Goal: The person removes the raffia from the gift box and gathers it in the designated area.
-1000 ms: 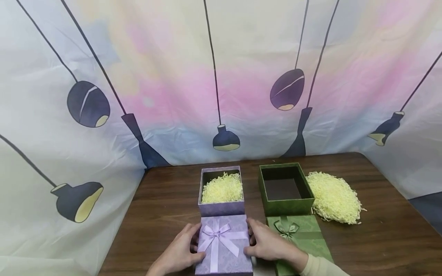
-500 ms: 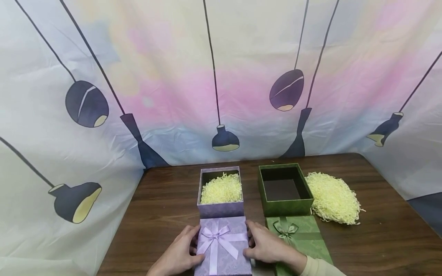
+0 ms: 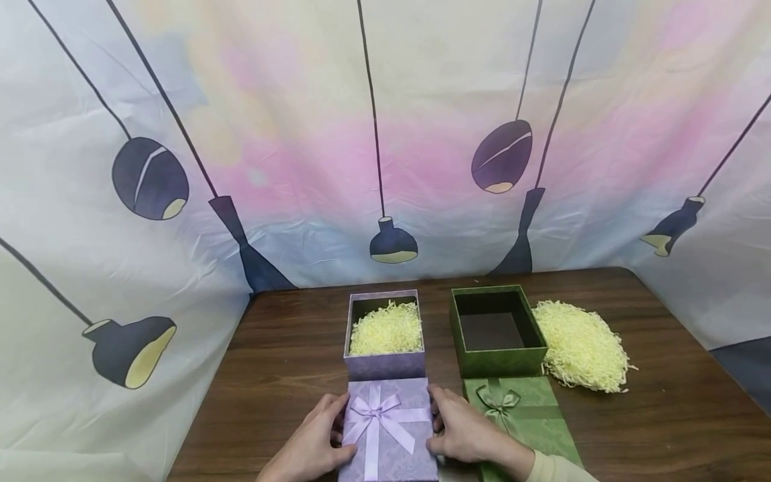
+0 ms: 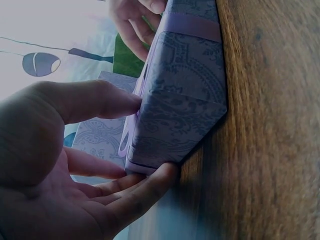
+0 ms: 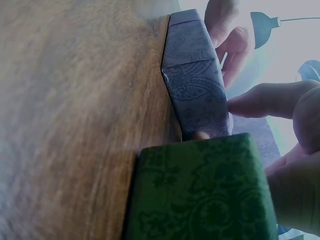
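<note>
A lavender gift-box lid [image 3: 391,428] with a ribbon bow lies flat on the table, close in front of the lavender box [image 3: 385,365]. My left hand [image 3: 313,438] holds its left side, and in the left wrist view the thumb touches the top edge while the fingers lie along the side. On the opposite side my right hand [image 3: 466,425] grips the lid between thumb and fingers; some of those fingertips are hidden. Yellow shredded paper [image 3: 388,329] fills much of the lavender box. Beneath the right forearm is a green lid [image 3: 533,408] with a green bow.
Behind the green lid stands an uncovered green box [image 3: 502,361], its dark bottom showing. A loose heap of yellow shredded paper [image 3: 581,345] lies against its right side. The brown wooden table [image 3: 289,341] ends at a printed cloth backdrop [image 3: 301,154].
The lavender lid has shifted very slightly toward me, with both hands staying on its sides. Boxes, green lid and paper heap look unmoved.
</note>
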`<state>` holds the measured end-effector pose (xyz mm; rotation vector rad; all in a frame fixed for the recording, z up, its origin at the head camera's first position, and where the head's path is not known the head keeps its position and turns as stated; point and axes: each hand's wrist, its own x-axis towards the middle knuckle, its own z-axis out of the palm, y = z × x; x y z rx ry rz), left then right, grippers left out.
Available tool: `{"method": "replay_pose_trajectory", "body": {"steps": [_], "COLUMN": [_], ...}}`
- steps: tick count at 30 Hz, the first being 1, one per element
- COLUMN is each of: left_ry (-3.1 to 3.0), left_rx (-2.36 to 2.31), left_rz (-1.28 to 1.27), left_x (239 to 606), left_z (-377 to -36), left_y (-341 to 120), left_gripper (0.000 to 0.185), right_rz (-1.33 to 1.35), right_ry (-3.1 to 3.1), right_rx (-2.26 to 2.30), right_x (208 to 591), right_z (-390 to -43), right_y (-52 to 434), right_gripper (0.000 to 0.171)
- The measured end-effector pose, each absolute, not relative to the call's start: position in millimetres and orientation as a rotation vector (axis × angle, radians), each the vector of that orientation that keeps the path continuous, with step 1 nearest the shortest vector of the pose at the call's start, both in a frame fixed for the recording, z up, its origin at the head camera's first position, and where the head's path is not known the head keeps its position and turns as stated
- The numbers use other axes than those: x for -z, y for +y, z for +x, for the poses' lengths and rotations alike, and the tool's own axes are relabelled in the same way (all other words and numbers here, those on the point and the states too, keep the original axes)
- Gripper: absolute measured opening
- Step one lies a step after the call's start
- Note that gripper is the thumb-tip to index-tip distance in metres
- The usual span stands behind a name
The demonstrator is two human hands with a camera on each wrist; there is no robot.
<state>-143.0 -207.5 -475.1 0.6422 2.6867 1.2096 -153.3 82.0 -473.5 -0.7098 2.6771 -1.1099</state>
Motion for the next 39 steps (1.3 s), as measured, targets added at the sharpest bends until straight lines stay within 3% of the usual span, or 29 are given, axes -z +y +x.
{"method": "replay_pose_trajectory", "body": {"steps": [9,20,39], "left_ry": [2.687,2.648,2.628], "left_rx": [-1.163,-1.189,-1.231], "left_rz": [0.615,0.635,0.621], "left_x": [474,474,473], "left_z": [-142,-143,-141], "left_y": [-210,-211,-210], "left_gripper": [0.077,0.078,0.078], "right_rz": [-0.734,-0.767,-0.745], "right_ry": [2.645,2.616,2.679], "right_rx": [1.187,1.262,1.384], "right_x": [478,463,433], "right_z": [-156,-173,-206], "right_y": [85,97,104], "right_gripper": [0.081,0.055,0.05]}}
